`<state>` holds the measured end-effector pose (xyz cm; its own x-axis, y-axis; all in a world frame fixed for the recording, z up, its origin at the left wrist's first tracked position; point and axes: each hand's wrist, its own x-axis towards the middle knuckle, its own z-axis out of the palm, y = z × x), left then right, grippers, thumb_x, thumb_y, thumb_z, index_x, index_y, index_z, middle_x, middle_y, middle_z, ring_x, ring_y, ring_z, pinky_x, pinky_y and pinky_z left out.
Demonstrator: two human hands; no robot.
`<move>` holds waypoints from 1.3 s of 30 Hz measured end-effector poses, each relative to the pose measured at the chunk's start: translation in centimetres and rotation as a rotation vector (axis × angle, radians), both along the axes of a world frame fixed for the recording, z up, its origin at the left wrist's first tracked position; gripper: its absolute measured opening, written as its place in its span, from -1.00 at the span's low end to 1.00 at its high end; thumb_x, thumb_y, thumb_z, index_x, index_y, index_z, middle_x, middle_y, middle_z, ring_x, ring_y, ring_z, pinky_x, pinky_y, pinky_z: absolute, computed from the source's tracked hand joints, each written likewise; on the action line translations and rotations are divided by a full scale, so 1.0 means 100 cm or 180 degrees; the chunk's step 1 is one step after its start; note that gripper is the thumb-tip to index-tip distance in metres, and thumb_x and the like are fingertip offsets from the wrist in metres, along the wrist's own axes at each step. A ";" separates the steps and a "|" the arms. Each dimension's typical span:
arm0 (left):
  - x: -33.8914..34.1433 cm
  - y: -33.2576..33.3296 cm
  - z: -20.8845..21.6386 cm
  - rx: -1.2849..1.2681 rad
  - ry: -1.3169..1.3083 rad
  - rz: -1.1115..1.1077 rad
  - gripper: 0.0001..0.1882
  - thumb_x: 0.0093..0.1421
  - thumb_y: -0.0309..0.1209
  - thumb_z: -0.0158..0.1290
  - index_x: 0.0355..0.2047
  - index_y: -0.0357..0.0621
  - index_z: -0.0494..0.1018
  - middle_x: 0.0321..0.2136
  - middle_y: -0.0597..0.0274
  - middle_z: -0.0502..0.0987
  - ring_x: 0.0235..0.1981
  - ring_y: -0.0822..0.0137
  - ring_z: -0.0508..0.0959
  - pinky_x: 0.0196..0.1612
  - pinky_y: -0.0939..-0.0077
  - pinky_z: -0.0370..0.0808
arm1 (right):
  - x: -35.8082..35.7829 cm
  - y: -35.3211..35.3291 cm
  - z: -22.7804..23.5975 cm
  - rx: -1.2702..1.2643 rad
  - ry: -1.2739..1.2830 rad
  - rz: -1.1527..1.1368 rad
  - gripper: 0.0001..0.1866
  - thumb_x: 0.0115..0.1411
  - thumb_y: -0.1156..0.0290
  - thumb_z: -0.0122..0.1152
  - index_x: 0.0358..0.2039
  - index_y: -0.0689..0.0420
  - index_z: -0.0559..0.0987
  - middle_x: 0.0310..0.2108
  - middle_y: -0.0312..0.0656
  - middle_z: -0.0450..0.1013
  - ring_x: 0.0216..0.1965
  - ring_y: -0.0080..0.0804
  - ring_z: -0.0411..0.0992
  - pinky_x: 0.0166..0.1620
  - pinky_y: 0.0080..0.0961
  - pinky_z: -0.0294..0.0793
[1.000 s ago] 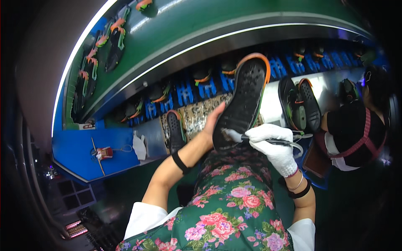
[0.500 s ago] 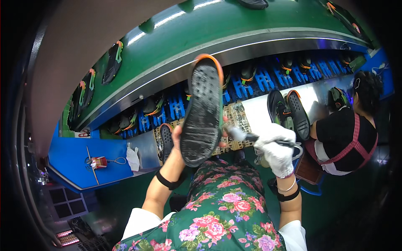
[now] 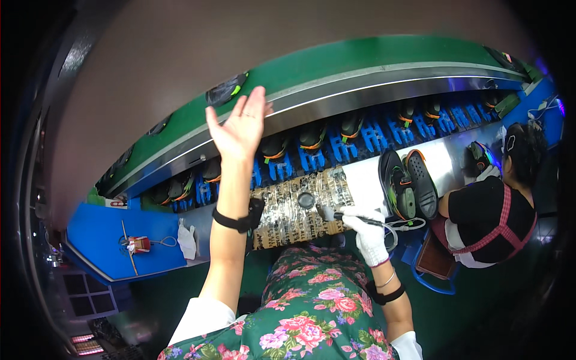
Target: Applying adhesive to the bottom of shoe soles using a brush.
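My left hand (image 3: 240, 129) is stretched out over the near edge of the green conveyor (image 3: 336, 57), fingers spread and holding nothing. Just beyond its fingertips a black shoe with green trim (image 3: 227, 89) lies on the belt. My right hand (image 3: 367, 234), in a white knitted glove, grips a brush (image 3: 349, 217) with a dark handle and a pale tip; a thin tube or cord runs behind it. The brush tip is over the right end of a tape-covered cardboard mat (image 3: 282, 225). A small round dark dish (image 3: 306, 200) sits on that mat.
A pair of black shoes (image 3: 408, 186), one showing its sole, lies right of the mat. Blue racks (image 3: 336, 147) bearing several shoes line the conveyor's underside. A co-worker (image 3: 492, 210) sits at the right beside a stool (image 3: 433, 258). A white glove (image 3: 186, 240) lies left on the bench.
My left hand has let go of the shoe it held sole-up and has reached forward to the conveyor. My right hand has drawn left and lower, still with the brush.
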<state>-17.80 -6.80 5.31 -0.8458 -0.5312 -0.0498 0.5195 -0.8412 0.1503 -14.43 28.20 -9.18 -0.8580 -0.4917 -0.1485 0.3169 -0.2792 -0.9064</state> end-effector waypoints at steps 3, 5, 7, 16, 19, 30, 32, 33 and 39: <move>-0.026 0.034 -0.002 -0.1902 -0.0861 0.0136 -0.12 0.35 -0.10 0.08 0.45 -0.38 -0.03 0.38 -0.27 0.17 0.38 -0.11 0.26 0.41 -0.02 0.25 | 0.003 0.002 -0.005 -0.0044 -0.0252 -0.0082 -0.74 0.04 0.74 0.36 -0.20 0.34 0.71 -0.21 -0.05 0.67 -0.22 -0.36 0.62 -0.09 -0.49 0.62; -0.065 0.058 -0.005 -0.2775 -0.0899 0.0121 -0.19 0.31 -0.17 0.13 0.40 -0.41 0.11 0.30 -0.26 0.30 0.33 -0.03 0.34 0.37 0.08 0.31 | 0.002 0.005 -0.018 -0.0079 -0.0351 -0.0179 -0.75 0.04 0.74 0.36 -0.21 0.34 0.71 -0.22 -0.04 0.67 -0.23 -0.36 0.62 -0.10 -0.50 0.61; -0.106 0.092 0.019 -0.3889 -0.1606 0.0004 -0.17 0.28 -0.18 0.17 0.38 -0.45 0.12 0.33 -0.27 0.25 0.32 -0.01 0.35 0.38 0.11 0.30 | 0.000 0.006 -0.022 -0.0121 -0.0453 -0.0254 -0.75 0.04 0.74 0.35 -0.21 0.35 0.70 -0.22 -0.04 0.67 -0.24 -0.36 0.62 -0.12 -0.51 0.61; -0.279 0.132 0.003 -0.6941 -0.2337 0.0835 0.07 0.13 -0.09 0.26 0.48 -0.21 -0.07 0.45 -0.13 0.05 0.31 -0.18 0.28 0.35 -0.02 0.24 | -0.002 0.022 -0.018 -0.0134 -0.0912 -0.0710 -0.76 0.07 0.72 0.32 -0.20 0.38 0.69 -0.24 -0.03 0.66 -0.33 -0.41 0.59 -0.21 -0.56 0.58; -0.290 0.130 -0.004 -0.7230 -0.2606 0.1194 -0.23 0.14 -0.21 0.26 0.34 -0.06 0.28 0.27 0.02 0.33 0.20 -0.12 0.38 0.22 -0.02 0.36 | 0.000 0.030 -0.019 0.0019 -0.0897 -0.0708 -0.75 0.07 0.72 0.32 -0.19 0.38 0.69 -0.23 -0.03 0.66 -0.33 -0.41 0.59 -0.21 -0.57 0.58; -0.173 0.061 0.002 -0.6179 -0.2243 0.1827 -0.74 0.15 -0.40 0.26 -0.14 -0.16 0.57 -0.20 0.04 0.53 -0.18 0.13 0.60 -0.11 0.22 0.56 | -0.001 0.012 -0.022 0.0055 -0.0809 -0.0301 -0.78 0.08 0.70 0.32 -0.22 0.36 0.69 -0.22 -0.03 0.65 -0.31 -0.41 0.60 -0.22 -0.58 0.59; -0.136 0.051 0.011 -0.6047 -0.2125 0.1205 -0.53 0.15 -0.37 0.27 0.10 -0.08 0.52 -0.07 0.07 0.50 -0.16 0.26 0.58 -0.15 0.28 0.57 | 0.001 0.003 -0.017 0.0051 -0.0817 -0.0204 -0.78 0.08 0.71 0.32 -0.22 0.35 0.69 -0.23 -0.04 0.65 -0.33 -0.41 0.59 -0.23 -0.59 0.59; -0.114 0.047 0.015 -0.6031 -0.2174 0.1258 -0.53 0.15 -0.37 0.27 0.10 -0.08 0.52 -0.07 0.07 0.50 -0.16 0.26 0.58 -0.15 0.28 0.57 | 0.001 -0.002 -0.014 0.0053 -0.0803 -0.0144 -0.78 0.08 0.71 0.32 -0.22 0.35 0.69 -0.23 -0.04 0.65 -0.33 -0.41 0.59 -0.23 -0.59 0.59; -0.003 -0.020 0.005 -0.5962 -0.3055 0.3480 0.13 0.00 -0.14 0.46 0.46 -0.12 0.05 0.28 -0.14 0.22 0.27 -0.05 0.28 0.28 0.06 0.31 | 0.000 -0.008 -0.017 -0.0067 -0.0859 -0.0115 -0.79 0.08 0.72 0.32 -0.23 0.34 0.69 -0.22 -0.05 0.65 -0.34 -0.44 0.58 -0.25 -0.61 0.58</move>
<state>-18.11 -8.76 5.86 -0.3752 -0.5153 0.7705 -0.1445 0.8536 0.5005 -14.40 27.39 -10.85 -0.8058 -0.4668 -0.3644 0.5358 -0.3126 -0.7844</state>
